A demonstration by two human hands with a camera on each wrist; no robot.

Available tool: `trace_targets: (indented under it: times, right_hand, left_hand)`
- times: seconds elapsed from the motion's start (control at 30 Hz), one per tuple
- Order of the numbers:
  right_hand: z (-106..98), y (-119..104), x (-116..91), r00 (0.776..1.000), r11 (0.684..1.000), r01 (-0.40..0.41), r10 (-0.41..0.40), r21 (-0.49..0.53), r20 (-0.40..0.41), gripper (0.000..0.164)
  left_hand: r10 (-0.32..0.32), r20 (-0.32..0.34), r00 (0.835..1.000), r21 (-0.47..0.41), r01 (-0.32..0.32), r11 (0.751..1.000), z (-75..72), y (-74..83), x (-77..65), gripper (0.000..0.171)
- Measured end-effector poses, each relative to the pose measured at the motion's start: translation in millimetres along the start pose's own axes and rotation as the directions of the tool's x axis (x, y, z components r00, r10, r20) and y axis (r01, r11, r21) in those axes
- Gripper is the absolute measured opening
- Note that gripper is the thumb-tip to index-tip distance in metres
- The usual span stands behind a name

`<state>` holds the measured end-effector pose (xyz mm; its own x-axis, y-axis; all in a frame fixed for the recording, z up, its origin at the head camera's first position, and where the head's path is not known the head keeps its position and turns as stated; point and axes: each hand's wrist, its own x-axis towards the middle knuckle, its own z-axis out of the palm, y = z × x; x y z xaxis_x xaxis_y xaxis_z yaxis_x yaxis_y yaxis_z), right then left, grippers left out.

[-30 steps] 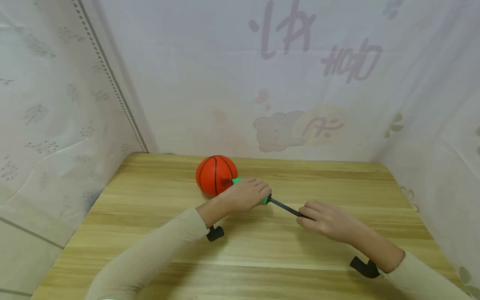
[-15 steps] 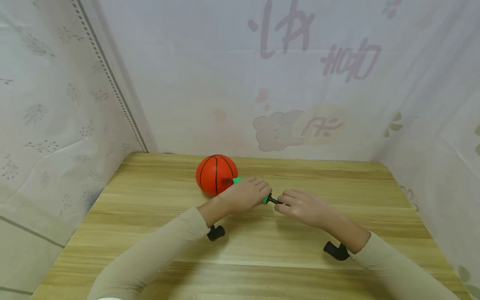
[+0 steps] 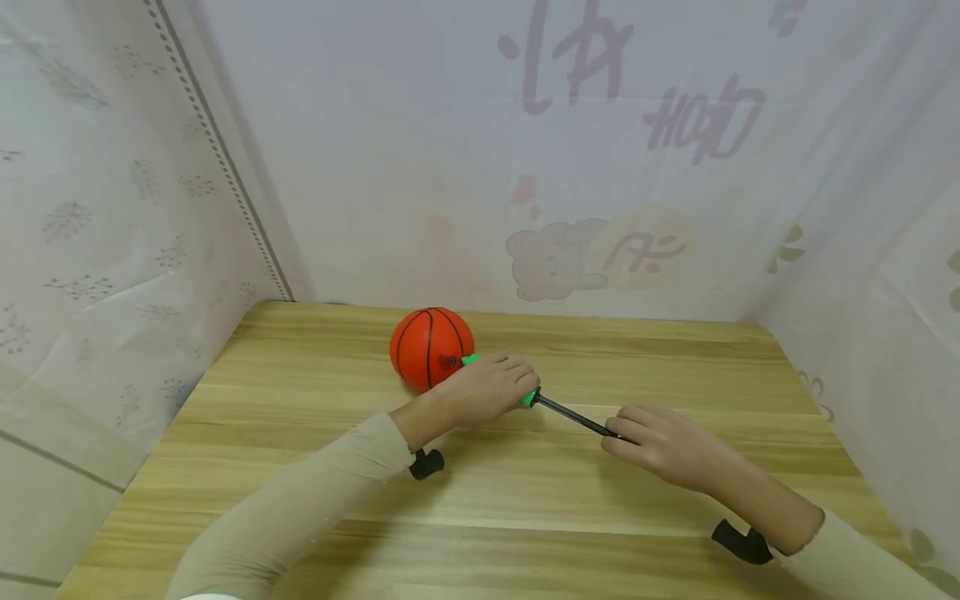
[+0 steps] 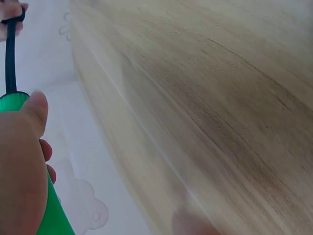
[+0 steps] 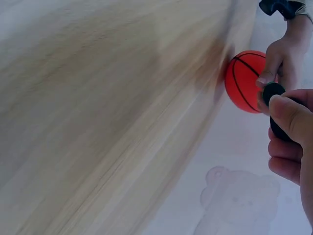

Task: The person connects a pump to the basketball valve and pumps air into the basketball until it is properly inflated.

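A small orange-red basketball [image 3: 423, 346] with black lines rests toward the back of the table. My left hand [image 3: 491, 390] grips the green barrel of a hand pump [image 4: 54, 218], whose green tip end meets the ball's right side; whether a needle sits in the ball is hidden. From the barrel a black rod [image 3: 573, 415] extends toward my right hand [image 3: 660, 442]. That hand holds the pump's black handle [image 5: 278, 128], thumb over one end, as the right wrist view shows. A long stretch of rod is exposed between the two hands.
The wooden table [image 3: 525, 508] carries the ball and lies under both forearms. A pale printed curtain [image 3: 420, 167] hangs behind it and at both sides. Black wrist mounts [image 3: 742, 543] stick out beneath both sleeves.
My right hand pushed the handle in toward the green barrel half a second ago, then drew it back out to the right. My left hand and the ball stay nearly in place.
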<state>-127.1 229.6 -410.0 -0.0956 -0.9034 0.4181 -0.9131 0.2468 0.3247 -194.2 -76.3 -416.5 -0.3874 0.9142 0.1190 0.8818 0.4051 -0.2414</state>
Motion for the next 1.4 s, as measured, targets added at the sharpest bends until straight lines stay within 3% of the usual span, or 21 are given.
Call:
trace_targets:
  times: [0.2,0.37,0.7,0.83,1.03,1.4]
  right_hand:
    - [-3.4,-1.4,0.1,1.0,1.0,0.022,-0.023,-0.022,-0.008,0.043]
    - [7.6,4.4,15.2,0.999,0.999,0.043,-0.043,-0.021,-0.011,0.039]
    - [28.2,13.0,47.1,1.0,0.999,0.028,-0.028,-0.022,0.003,0.046]
    - [28.7,13.4,52.4,1.0,1.0,0.024,-0.024,-0.016,-0.013,0.048]
    - [16.1,10.6,38.2,0.999,1.0,0.027,-0.027,-0.002,-0.025,0.04]
    - [-4.7,0.7,-2.8,0.999,0.999,0.035,-0.035,-0.041,0.007,0.041]
  left_hand:
    - [-0.009,0.011,1.0,0.024,0.009,1.0,-2.2,-0.1,-0.9,0.026]
    - [-0.028,0.024,0.999,0.026,0.027,0.999,-2.4,2.6,1.2,0.026]
    - [-0.015,0.027,1.0,0.077,0.013,0.997,-0.4,8.3,6.4,0.026]
    - [-0.006,0.008,1.0,0.047,0.005,0.999,-1.2,7.5,3.6,0.025]
    - [-0.007,-0.026,1.0,-0.017,0.007,1.0,-1.4,1.8,1.0,0.025]
    - [-0.012,0.028,1.0,-0.015,0.013,1.0,-3.3,-0.7,-3.0,0.024]
